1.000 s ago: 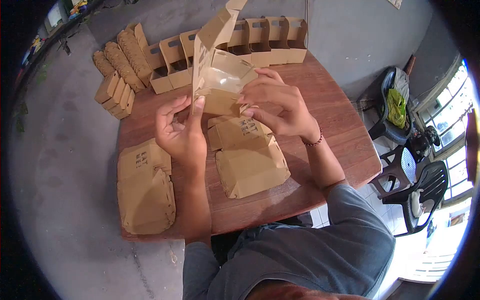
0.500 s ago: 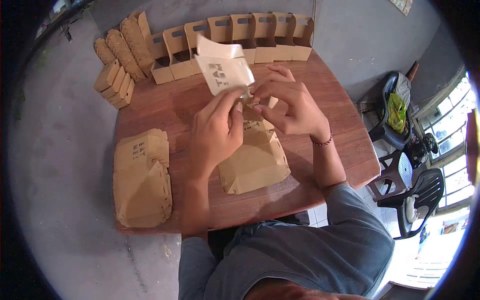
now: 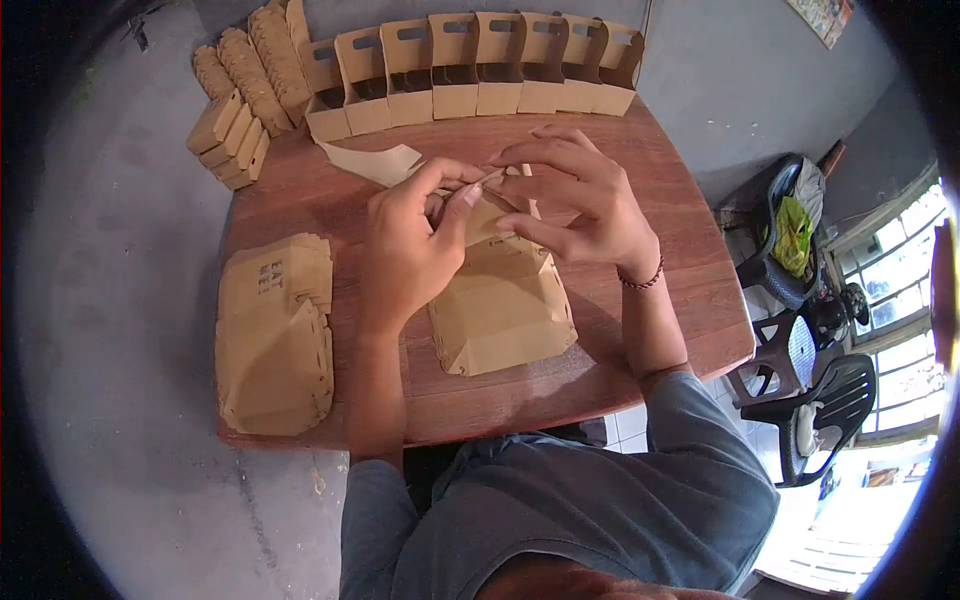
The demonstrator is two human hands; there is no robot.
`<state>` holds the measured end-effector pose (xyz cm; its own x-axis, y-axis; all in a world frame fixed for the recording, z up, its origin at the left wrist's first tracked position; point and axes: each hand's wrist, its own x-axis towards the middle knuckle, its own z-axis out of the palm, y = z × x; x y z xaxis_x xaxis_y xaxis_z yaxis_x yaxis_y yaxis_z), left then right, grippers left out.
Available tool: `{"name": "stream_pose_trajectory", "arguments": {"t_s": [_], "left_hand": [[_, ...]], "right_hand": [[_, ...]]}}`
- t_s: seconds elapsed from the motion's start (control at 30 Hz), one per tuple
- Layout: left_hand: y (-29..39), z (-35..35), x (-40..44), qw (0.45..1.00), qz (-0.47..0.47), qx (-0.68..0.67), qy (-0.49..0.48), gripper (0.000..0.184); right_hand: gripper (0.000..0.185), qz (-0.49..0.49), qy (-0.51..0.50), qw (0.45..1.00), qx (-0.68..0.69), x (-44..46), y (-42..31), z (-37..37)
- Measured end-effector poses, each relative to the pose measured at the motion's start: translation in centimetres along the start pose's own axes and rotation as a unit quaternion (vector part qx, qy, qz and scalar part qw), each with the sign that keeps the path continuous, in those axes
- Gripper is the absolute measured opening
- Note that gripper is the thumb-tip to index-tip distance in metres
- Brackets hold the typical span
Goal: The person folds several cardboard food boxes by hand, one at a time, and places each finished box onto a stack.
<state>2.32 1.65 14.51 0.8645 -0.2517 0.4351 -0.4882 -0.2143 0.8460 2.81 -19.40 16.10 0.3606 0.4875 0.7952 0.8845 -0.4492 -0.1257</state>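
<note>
Above the table, my left hand [image 3: 415, 235] pinches the edge of a partly folded cardboard food box [image 3: 485, 215] between thumb and fingers. A flap of this box [image 3: 375, 163] sticks out to the left behind my knuckles. My right hand [image 3: 585, 205], with a braided bracelet on the wrist, has its curved fingers and thumb around the box's right corner. My fingers cover part of that corner. Below both hands lie flat box blanks [image 3: 505, 310] with a creased base and slotted corners.
A stack of flat blanks printed "EAT ME!" [image 3: 275, 340] lies at the table's left. Folded carriers with handle holes [image 3: 455, 90] line the back edge. Closed boxes [image 3: 230, 140] and nested cardboard pieces [image 3: 275, 60] stand at back left. Plastic chairs [image 3: 830, 410] are on the right.
The box has tipped, so its printed lid, upright before, now lies lower and further left. My left hand has turned and both hands have stayed at the box corner.
</note>
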Motion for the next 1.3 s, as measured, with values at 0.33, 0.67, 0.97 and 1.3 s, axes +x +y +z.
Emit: {"name": "stream_pose_trajectory", "arguments": {"t_s": [0.33,0.67,0.97,1.3], "left_hand": [[0.3,0.4,-0.5,0.995,0.072,0.059,0.028,0.008],[0.3,1.1,-0.6,0.973,0.164,0.142,0.078,0.01],[0.7,1.1,-0.9,0.967,0.187,0.161,0.068,0.011],[1.4,1.2,-1.5,0.962,0.197,0.188,0.025,0.009]], "right_hand": [[0.017,0.024,0.001,0.999,0.025,-0.4,0.1,0.0],[0.014,0.07,-0.031,0.995,0.062,-0.6,0.5,-0.2],[0.03,0.156,-0.039,0.98,0.115,-0.4,-0.1,-0.6],[0.036,0.201,-0.078,0.961,0.17,-0.6,-0.2,-0.8]]}}
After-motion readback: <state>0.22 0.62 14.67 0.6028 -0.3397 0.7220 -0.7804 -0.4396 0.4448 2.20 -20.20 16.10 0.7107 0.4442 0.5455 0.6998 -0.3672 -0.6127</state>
